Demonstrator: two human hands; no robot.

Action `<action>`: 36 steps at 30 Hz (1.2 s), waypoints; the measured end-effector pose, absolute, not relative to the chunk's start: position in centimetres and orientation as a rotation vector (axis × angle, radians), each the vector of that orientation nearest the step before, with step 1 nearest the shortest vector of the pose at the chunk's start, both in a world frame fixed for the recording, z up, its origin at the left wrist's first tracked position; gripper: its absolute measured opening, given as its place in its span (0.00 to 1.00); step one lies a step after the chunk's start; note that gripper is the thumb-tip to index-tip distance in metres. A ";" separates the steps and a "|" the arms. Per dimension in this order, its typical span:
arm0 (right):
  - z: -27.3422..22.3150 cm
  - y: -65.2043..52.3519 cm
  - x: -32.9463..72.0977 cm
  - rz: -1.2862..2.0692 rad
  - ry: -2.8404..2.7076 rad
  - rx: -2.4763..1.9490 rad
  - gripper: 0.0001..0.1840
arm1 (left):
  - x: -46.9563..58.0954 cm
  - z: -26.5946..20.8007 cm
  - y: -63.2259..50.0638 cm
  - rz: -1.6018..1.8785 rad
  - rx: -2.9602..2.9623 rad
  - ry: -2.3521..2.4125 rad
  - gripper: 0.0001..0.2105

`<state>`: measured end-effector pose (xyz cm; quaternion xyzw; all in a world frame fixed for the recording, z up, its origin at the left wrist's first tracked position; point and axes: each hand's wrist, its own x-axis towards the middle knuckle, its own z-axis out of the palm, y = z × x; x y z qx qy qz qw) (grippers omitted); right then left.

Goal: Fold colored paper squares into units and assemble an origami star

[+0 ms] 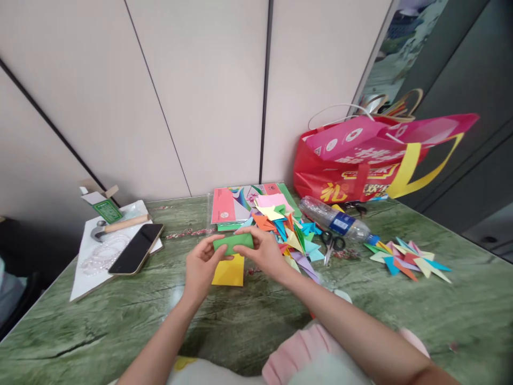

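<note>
On the left of the green counter (pixel 140 331), a hammer (pixel 126 224) lies on the far side of a dark phone (pixel 137 249). Here's the left hand (pixel 200 264), fingers drawn together, pinching the left end of a green paper (pixel 233 243) held up mid-scene, over a yellow sheet (pixel 230 275). And the right hand (pixel 265 254) has the other end, fingers pinched too! Rightward, a heap of folded papers (pixel 295 240), scissors (pixel 333 241) near a bottle (pixel 340 221), then a smaller cluster (pixel 409 260).
</note>
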<state>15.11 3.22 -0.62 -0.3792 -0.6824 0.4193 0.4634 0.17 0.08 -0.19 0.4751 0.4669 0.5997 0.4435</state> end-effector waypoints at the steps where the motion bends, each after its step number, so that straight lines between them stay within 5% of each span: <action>1: -0.5 3.1 15.1 1.020 -1.690 -0.934 0.17 | 0.2 -0.1 0.1 1.496 1.178 1.149 0.14; 12: 0.9 0.9 16.6 0.886 -1.800 -1.063 0.16 | 0.5 0.1 -0.3 1.442 1.228 1.113 0.13; 21: -0.9 0.4 16.5 1.275 -1.448 -0.973 0.17 | 0.8 0.2 -1.1 1.396 1.249 1.112 0.14; 36: -0.9 -0.1 16.9 1.403 -1.408 -0.931 0.13 | 1.1 1.0 -3.1 1.344 1.139 1.236 0.14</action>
